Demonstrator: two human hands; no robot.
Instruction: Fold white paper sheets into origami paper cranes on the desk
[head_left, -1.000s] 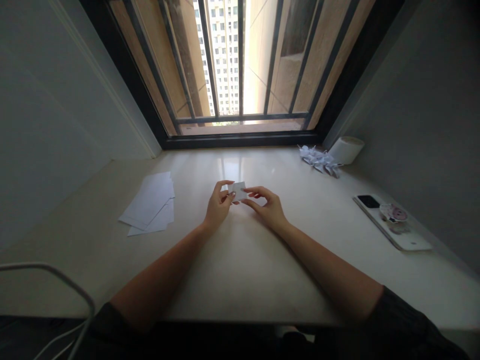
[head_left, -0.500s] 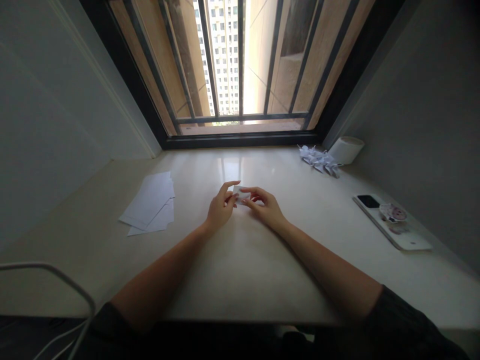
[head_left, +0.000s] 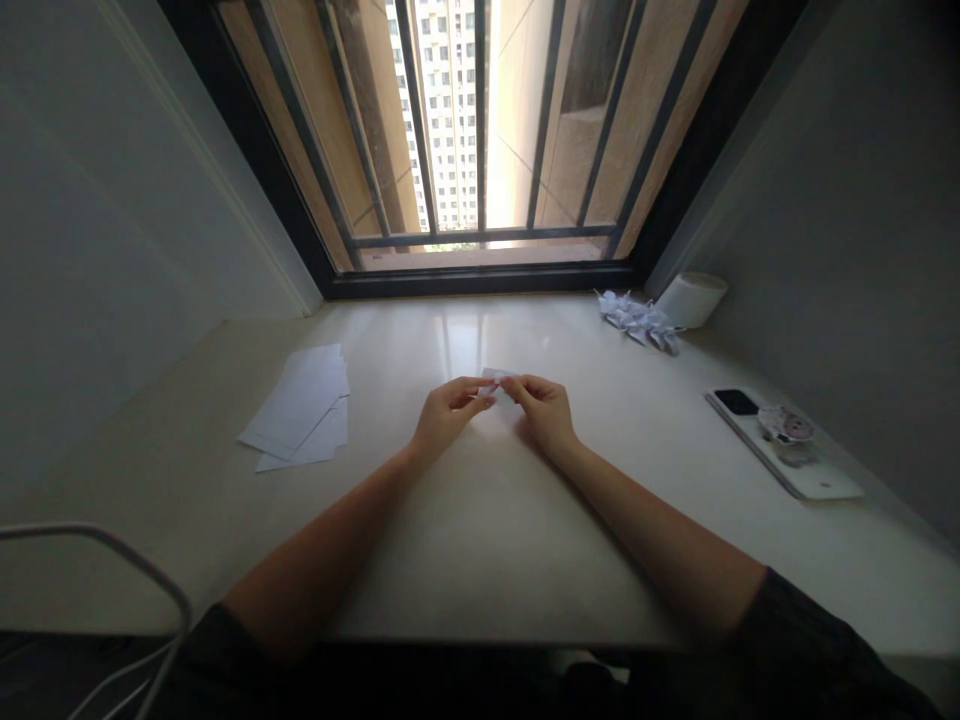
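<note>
Apparently, the small white paper is only partly worked: my left hand and right hand pinch it between them. Ahead and right of my right hand, folded papers look done; left of my left, flat sheets seem untouched.

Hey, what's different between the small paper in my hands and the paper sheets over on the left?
Size: the small paper looks much smaller than the paper sheets.
Pose: the small paper is held between the fingers of your left hand and right hand; the paper sheets lie flat, overlapping, on the ledge.
View: fingers partly hide the small paper; the paper sheets are uncovered by hands.
Shared: both look whitish.
</note>
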